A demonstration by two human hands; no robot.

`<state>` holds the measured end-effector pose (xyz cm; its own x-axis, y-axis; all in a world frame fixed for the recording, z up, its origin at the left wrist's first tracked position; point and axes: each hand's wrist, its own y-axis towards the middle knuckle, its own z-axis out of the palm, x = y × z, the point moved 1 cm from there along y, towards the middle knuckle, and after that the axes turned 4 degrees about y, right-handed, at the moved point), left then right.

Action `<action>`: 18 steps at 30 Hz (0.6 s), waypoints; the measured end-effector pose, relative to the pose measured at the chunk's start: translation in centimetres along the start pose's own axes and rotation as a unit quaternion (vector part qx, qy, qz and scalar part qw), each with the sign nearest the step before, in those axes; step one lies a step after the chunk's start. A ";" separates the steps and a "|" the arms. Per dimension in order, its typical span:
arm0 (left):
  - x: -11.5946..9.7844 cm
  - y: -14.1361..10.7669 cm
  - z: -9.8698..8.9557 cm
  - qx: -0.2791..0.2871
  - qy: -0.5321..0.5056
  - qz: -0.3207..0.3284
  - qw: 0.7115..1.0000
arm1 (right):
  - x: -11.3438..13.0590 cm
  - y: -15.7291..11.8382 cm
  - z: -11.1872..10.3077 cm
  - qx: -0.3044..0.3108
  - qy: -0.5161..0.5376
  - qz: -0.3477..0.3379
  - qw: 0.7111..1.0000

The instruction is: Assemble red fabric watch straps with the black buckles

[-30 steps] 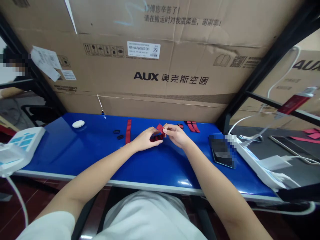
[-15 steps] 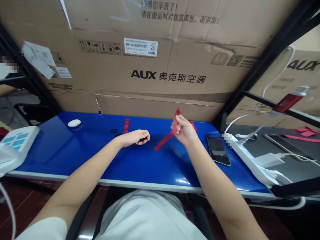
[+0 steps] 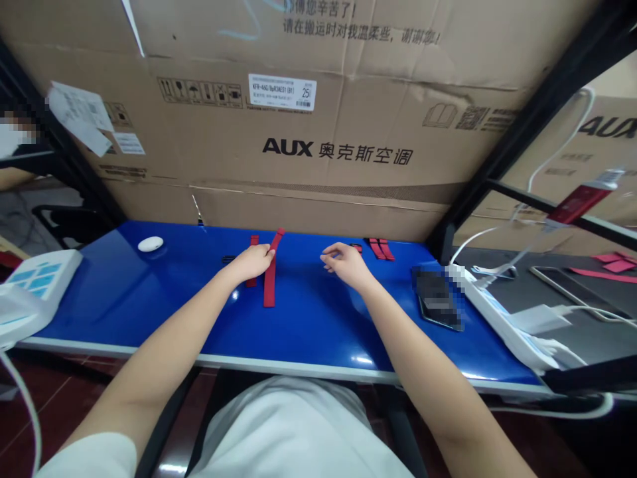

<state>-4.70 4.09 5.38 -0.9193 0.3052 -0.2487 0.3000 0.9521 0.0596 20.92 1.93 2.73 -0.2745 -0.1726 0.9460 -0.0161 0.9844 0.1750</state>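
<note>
A long red strap point(image 3: 269, 285) is pinched near its upper part by my left hand point(image 3: 251, 261), its lower end hanging toward me over the blue table point(image 3: 308, 332). Beside that hand lies another red strap point(image 3: 252, 279), partly hidden by the fingers. A small black piece point(image 3: 228, 259) rests just left of the hand. My right hand point(image 3: 346, 264) is over the middle of the table, fingers loosely curled and apart, holding nothing. To its right, near the cardboard, are more red straps point(image 3: 382, 249) with black parts.
A large cardboard box point(image 3: 223, 159) stands behind the table. At the right are a dark phone point(image 3: 438, 299) and a white power strip point(image 3: 507, 328). A white oval object point(image 3: 150, 243) and a white device point(image 3: 44, 292) are at the left.
The long red strap has passed from my right hand to my left. My right hand has opened and moved slightly left; my left hand has shifted left and back.
</note>
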 end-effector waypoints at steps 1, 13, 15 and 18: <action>0.4 0.1 -0.1 0.006 0.028 -0.021 0.999 | -0.2 0.1 -0.4 -0.004 -0.040 -0.001 0.999; 3.1 1.6 -0.7 -0.078 0.168 -0.206 0.961 | -0.2 -0.1 -3.7 -0.035 -0.452 0.014 0.891; 3.9 1.7 -0.8 -0.066 0.157 -0.239 0.956 | -0.7 0.1 -4.3 -0.051 -0.491 0.084 0.866; 4.7 1.4 -0.9 -0.029 0.145 -0.293 0.945 | -1.7 0.4 -4.6 -0.024 -0.505 0.196 0.840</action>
<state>-8.86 6.83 5.15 -0.9569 -0.2898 0.0192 -0.2886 0.9562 0.0488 25.78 2.47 2.46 -0.9258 0.3047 0.2238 0.2984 0.9524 -0.0627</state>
